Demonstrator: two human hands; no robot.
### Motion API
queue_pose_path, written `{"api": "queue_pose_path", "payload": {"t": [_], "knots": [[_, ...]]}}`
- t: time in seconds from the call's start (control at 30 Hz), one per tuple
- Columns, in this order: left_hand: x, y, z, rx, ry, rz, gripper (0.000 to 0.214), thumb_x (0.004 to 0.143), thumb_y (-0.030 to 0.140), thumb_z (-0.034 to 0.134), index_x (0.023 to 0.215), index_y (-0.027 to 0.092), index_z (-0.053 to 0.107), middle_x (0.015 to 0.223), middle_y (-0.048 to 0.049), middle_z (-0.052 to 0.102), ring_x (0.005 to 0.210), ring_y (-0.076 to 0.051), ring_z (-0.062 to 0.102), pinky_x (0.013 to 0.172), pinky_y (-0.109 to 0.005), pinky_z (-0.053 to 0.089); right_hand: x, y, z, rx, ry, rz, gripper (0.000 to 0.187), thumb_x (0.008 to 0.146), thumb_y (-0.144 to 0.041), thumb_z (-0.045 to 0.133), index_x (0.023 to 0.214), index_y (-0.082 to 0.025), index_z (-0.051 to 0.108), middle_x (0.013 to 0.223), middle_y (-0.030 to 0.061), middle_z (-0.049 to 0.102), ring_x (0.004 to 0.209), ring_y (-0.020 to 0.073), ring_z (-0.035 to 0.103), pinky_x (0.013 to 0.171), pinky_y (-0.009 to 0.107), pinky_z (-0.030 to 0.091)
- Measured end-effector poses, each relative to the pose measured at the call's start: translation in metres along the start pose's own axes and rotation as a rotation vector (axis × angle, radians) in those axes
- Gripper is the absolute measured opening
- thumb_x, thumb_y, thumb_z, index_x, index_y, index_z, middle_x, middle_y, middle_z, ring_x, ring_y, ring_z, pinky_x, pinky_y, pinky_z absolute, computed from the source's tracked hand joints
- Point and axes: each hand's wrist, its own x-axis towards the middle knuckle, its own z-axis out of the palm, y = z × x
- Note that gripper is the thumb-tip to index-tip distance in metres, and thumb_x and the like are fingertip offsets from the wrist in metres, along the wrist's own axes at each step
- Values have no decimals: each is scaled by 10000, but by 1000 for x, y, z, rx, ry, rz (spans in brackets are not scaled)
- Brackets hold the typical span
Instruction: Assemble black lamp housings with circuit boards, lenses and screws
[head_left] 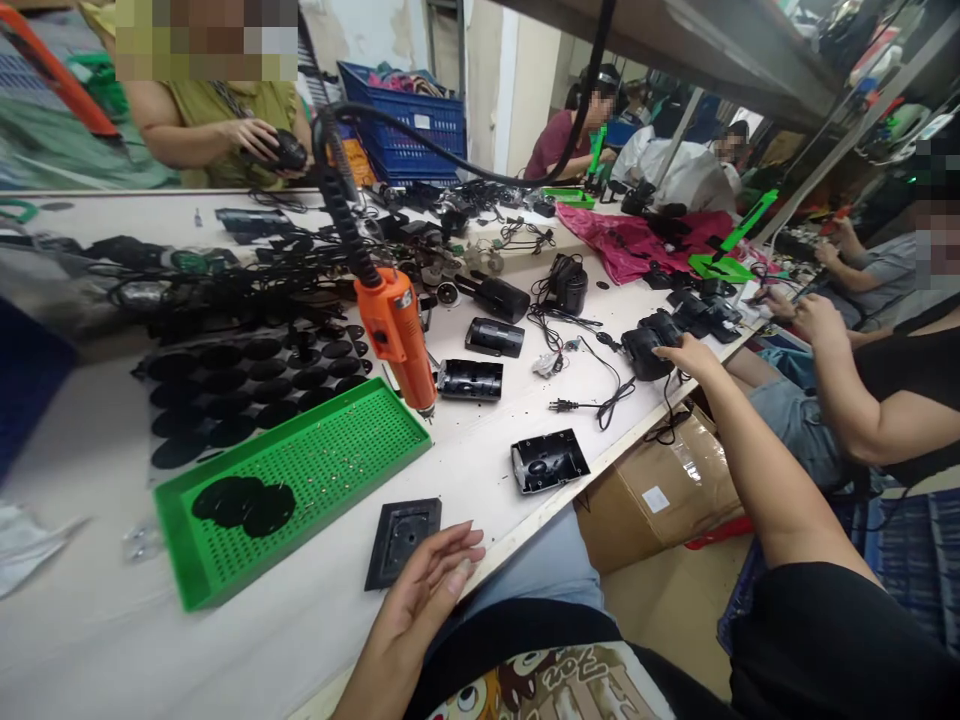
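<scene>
My left hand rests at the near table edge with its fingers stretched out, holding nothing, just beside a flat black square plate. My right arm reaches far to the right; my right hand lies on a black device housing near the table's right edge, fingers over its top. A black open housing half lies between the two hands. An orange electric screwdriver hangs on a black coiled cable above a green perforated tray that holds black round discs.
Rows of black discs cover the table left of the tray. Black cylinders, cables and a plug lie mid-table. A cardboard box stands under the table edge. Other people work opposite and to the right; a blue crate stands behind.
</scene>
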Motion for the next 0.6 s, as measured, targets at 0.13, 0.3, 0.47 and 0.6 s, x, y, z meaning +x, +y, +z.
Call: {"api": "queue_pose_path", "payload": {"t": [0.13,0.3,0.47,0.6], "knots": [[-4,7,1,3,-15,-31,462,895,563,765,1248,266,747,1289,-115,766,1177,-291,723,1095,-417,545,-4,-32,11,-74,55,-202,677,859,-426,778,1425,-108,588,1491,260,569,1417,418,537,1194,522,395],[-9,12,0,12,-44,-84,480,908,575,742,1268,258,746,1329,-118,745,1215,-298,701,1125,-430,526,-17,-93,46,-21,19,-420,641,880,-393,717,1442,-116,580,1485,252,586,1364,390,583,1206,528,415],[-15,5,-9,-25,-33,-36,486,929,563,732,1307,258,712,1335,-124,739,1166,-284,716,1067,-419,556,-62,-141,90,84,-19,-646,603,887,-347,697,1433,-114,592,1507,226,584,1408,375,556,1221,518,419],[-16,3,-20,-17,-69,-38,500,942,546,724,1331,233,697,1360,-149,719,1164,-296,712,1032,-418,565,-111,-149,114,196,-37,-815,535,876,-343,721,1374,-165,638,1462,175,634,1381,351,586,1200,519,455]]}}
